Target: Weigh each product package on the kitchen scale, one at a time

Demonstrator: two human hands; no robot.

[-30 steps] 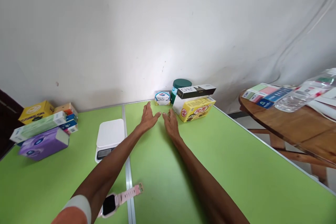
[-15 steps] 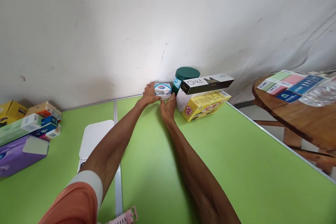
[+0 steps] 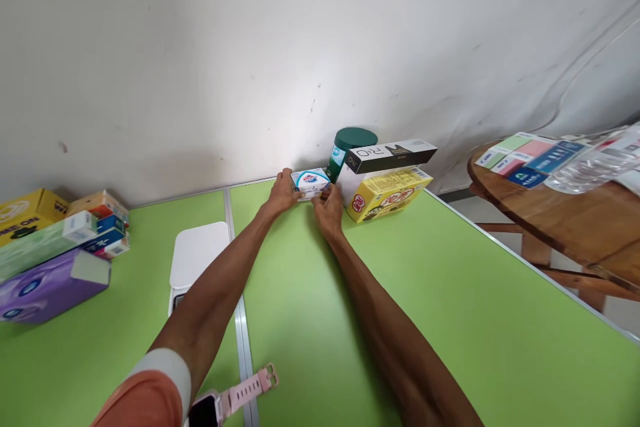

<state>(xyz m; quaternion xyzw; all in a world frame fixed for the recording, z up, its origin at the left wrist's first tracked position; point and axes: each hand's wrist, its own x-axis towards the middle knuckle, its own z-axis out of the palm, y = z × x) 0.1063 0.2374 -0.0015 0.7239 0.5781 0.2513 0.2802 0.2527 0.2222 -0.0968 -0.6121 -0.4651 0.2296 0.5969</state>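
Near the wall, a small white and blue box point(image 3: 311, 181) is held between both hands on the green table point(image 3: 310, 293). My left hand point(image 3: 283, 193) grips its left end, fingers curled over the far side. At the right end my right hand point(image 3: 329, 211) closes on the box, thumb at the near side. Just right of it stands a green tub point(image 3: 353, 139) with a dark green lid. Beside my right hand, a long black and white box point(image 3: 393, 153) rests on top of other boxes, with a yellow box point(image 3: 390, 195) in front.
Several cartons and a purple tissue pack point(image 3: 55, 285) are grouped at the left. A white kitchen scale point(image 3: 199, 255) lies partly behind my left forearm, and a pink-strapped watch point(image 3: 245, 390) lies nearer. A wooden table point(image 3: 565, 227) at the right bears boxes and a plastic bottle point(image 3: 595, 163).
The small box has come slightly nearer and tilted, showing more of its printed face, with both hands on it. The view has shifted a little, revealing more of the watch.
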